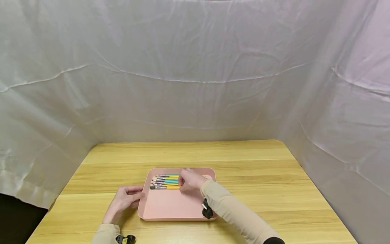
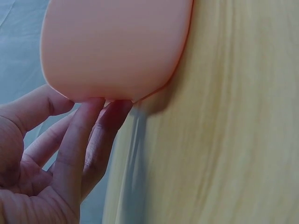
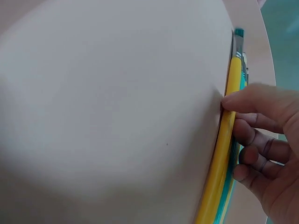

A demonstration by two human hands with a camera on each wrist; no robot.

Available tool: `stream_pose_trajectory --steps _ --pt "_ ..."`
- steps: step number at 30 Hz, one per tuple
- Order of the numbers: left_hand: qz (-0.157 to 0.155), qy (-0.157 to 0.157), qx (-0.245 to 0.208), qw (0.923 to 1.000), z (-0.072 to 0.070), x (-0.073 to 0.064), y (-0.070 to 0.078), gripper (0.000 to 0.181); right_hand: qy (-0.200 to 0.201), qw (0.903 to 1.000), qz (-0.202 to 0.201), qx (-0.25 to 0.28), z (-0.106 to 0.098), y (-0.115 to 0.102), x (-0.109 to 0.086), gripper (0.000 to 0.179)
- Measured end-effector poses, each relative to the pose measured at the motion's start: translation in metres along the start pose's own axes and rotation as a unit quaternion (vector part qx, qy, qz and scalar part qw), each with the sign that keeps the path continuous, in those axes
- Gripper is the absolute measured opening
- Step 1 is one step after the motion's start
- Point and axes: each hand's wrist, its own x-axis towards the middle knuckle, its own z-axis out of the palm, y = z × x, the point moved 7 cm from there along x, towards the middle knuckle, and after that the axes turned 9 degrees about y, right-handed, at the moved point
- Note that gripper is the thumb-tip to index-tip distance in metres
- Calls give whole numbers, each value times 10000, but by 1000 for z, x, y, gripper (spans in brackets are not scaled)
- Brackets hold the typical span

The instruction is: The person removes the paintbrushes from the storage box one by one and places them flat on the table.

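Observation:
A pink tray (image 1: 173,206) lies on the table with several paintbrushes (image 1: 164,181) in a row along its far side. Their handles are yellow and turquoise, with the bristles toward the left. My right hand (image 1: 190,180) is over the handles and hides their right part. In the right wrist view, my thumb and index finger pinch the yellow paintbrush (image 3: 223,149) at the near edge of the row, the other fingers curled above the turquoise handles. My left hand (image 1: 123,201) touches the tray's left wall from outside, its fingertips (image 2: 121,106) right at the edge.
The wooden table (image 1: 259,189) extends around the tray on all sides. Grey-white sheeting (image 1: 195,101) hangs behind the table and along both sides. Dark wrist cameras (image 1: 207,209) are strapped on both wrists.

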Motion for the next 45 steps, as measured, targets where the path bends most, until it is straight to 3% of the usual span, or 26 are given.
stream_pose_trajectory --steps 8,15,21,32,38,45 --pt "-40 36 -5 10000 -1 -1 -2 48 122 9975 -113 683 0 5 -3 9" --pt "-50 90 8 9999 -3 0 -2 47 223 9982 -203 521 -2 6 -4 11" --pt "-79 191 40 9998 -3 0 -1 47 73 9990 -196 407 -1 4 -4 14" --pt "-97 96 -46 9999 -5 -2 -1 47 -120 9920 220 1235 -12 1 -12 5" --pt "-130 158 -6 9998 -5 -2 -2 47 223 9888 302 1447 -22 4 -16 6" --pt "-76 103 -2 9999 -6 -1 -3 47 743 9765 440 1976 -33 10 -28 6"
